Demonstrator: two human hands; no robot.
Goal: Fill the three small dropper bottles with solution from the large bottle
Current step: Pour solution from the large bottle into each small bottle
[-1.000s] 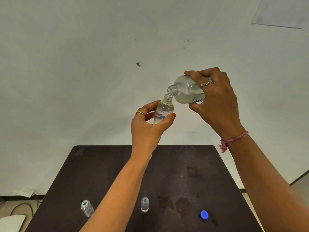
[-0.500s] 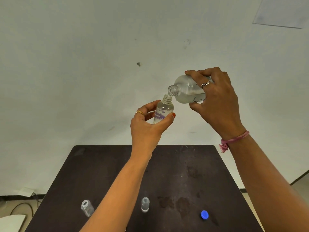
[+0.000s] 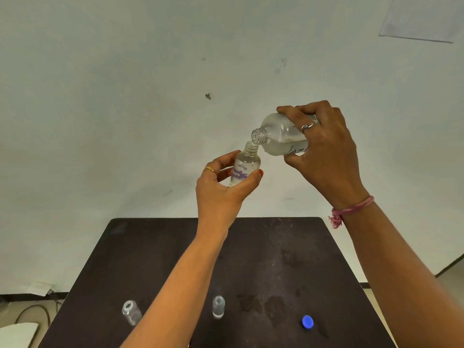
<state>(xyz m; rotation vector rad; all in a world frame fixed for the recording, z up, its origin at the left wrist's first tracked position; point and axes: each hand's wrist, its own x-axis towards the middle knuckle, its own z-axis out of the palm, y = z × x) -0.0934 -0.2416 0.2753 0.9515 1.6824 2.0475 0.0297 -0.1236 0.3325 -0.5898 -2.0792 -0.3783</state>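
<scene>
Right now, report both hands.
Left hand: grips small clear purple-printed dropper bottle.
Right hand: grips large tilted clear plastic bottle.

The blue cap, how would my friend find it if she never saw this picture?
Start at the dark table under the person's arms and look along its near edge. Toward the right, under the right forearm, lies the blue cap. It is the only bright blue thing there; the two small bottles to its left are clear.

Plain room: bare white wall, dark table
</scene>
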